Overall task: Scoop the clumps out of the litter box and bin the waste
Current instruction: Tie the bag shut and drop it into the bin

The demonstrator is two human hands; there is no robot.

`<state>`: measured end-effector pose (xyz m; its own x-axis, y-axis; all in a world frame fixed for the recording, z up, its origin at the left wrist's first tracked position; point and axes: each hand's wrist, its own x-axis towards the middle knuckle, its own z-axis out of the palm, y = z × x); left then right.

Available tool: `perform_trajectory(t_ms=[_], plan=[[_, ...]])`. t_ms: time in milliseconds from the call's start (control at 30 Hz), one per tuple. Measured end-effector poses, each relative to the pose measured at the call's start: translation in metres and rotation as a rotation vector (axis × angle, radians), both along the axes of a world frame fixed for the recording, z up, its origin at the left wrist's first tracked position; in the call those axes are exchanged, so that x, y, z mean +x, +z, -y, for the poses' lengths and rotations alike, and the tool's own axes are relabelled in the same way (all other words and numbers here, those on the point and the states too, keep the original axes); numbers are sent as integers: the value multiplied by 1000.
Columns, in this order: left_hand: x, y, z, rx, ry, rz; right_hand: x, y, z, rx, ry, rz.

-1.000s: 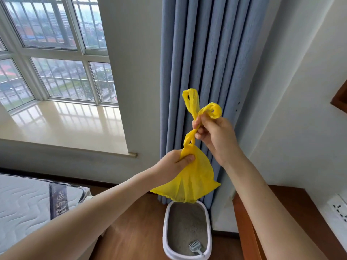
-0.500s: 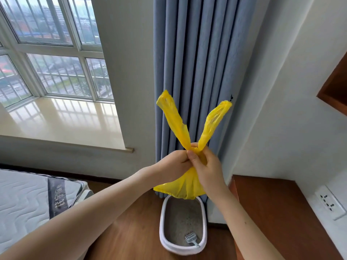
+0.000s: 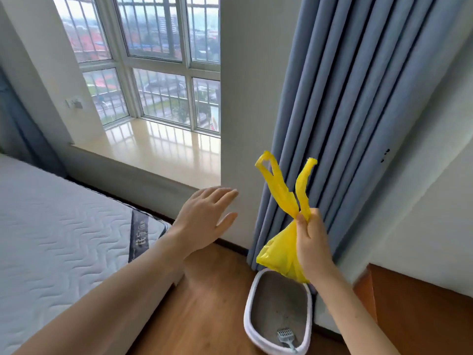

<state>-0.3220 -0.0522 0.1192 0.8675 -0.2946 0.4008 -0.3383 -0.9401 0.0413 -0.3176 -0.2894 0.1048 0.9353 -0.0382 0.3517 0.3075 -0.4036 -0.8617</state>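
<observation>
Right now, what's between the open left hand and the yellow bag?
Nothing held or solid in the gap. In the head view, only the white wall and curtain edge show behind, between the left hand and the yellow bag.

- The contents of the yellow bag (image 3: 280, 254) are concealed by its opaque plastic; no waste can be confirmed.
- The far rim of the litter box (image 3: 249, 303) is covered by the bag, and the near rim is cut off by the bottom edge.
- The scoop (image 3: 286, 335) handle is cropped at the bottom edge.
- The fingertips of the right hand (image 3: 313, 245) are hidden behind the bag's neck.
- The lettering on the mattress (image 3: 64, 226) label is too blurred to be read.
</observation>
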Motion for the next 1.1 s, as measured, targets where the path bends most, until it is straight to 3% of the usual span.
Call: perform_trajectory(t_ms=[100, 400, 633, 867, 1100], plan=[[-36, -7, -48, -38, 128, 35, -11, 5, -38, 10, 184, -124], [-204, -35, -186, -72, 564, -19, -65, -22, -209, -228, 523, -2], [-361, -41, -264, -85, 923, -129, -150, -36, -349, -219, 868, -38], [-488, -46, -283, -108, 1271, -116, -246, -31, -447, -222, 1203, -35], [-579, -50, -242, -174, 1673, -79, -335, -22, -507, -225, 1622, -1]])
